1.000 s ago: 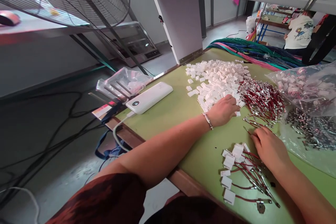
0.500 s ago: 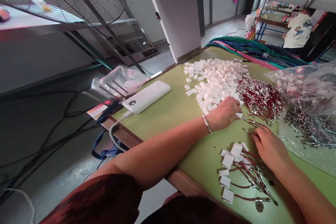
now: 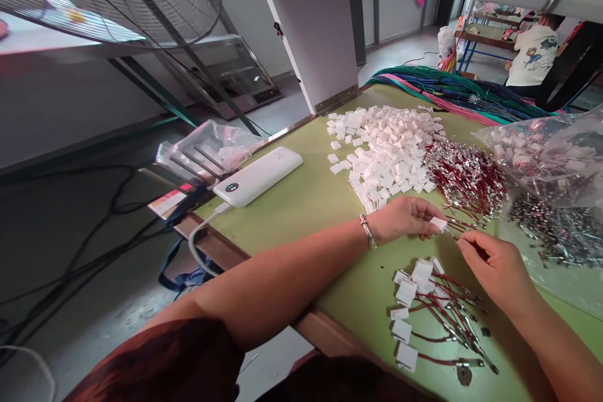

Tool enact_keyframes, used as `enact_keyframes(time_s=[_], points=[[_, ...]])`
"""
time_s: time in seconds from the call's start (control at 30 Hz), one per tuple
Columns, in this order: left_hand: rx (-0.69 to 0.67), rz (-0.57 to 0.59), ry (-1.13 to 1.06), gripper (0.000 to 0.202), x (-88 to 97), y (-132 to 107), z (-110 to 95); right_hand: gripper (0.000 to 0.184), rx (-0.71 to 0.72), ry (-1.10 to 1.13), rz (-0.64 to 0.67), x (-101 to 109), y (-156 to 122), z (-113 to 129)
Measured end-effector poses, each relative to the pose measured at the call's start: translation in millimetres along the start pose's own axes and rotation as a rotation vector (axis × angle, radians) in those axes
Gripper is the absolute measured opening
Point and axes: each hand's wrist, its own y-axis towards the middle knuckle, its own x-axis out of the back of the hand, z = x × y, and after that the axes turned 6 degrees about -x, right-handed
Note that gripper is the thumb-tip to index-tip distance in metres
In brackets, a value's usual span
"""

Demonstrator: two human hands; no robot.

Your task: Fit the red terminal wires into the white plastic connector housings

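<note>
My left hand [image 3: 409, 217] pinches a white connector housing [image 3: 439, 223] between thumb and fingers. Close on its right, my right hand [image 3: 490, 256] is closed on a short wire with a metal terminal [image 3: 453, 235], whose tip is at the housing's edge; whether it has entered cannot be told. Beyond my hands lie a heap of white housings [image 3: 389, 147] and a pile of short red wires with metal terminals [image 3: 464, 179]. Nearer me on the green table [image 3: 301, 226] are several housings with red wires attached [image 3: 407, 330].
A white power bank [image 3: 261, 176] with a cable lies at the table's left edge, beside a clear plastic bag [image 3: 207, 151]. Plastic bags of parts [image 3: 556, 157] rest at the right. Long coloured wires [image 3: 438, 91] lie at the back. A person [image 3: 532, 53] sits farther off.
My left hand has come away from the heap with a white housing, moving towards me and right. My right hand has brought the wire's terminal up to it.
</note>
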Motion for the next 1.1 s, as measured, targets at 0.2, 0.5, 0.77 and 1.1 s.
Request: enact_keyframes(time_s=[0.2,0.5,0.77,1.1], points=[[-0.007,0.067,0.261,0.026,1.2,-3.2,-8.1,0.026,0.054,-0.115,0.024,2.8,1.6,-2.2],[0.021,0.116,0.351,0.029,0.9,-3.4,-5.7,0.025,0.071,-0.317,-0.025,0.5,2.5,-3.7],[-0.057,0.112,0.407,0.025,-1.9,-4.6,-7.5,0.027,-0.122,0.064,0.074,5.0,0.3,3.4],[0.039,0.101,0.179,0.026,-12.6,-5.7,1.6,0.027,0.011,-0.001,0.104,1.1,0.8,4.7]])
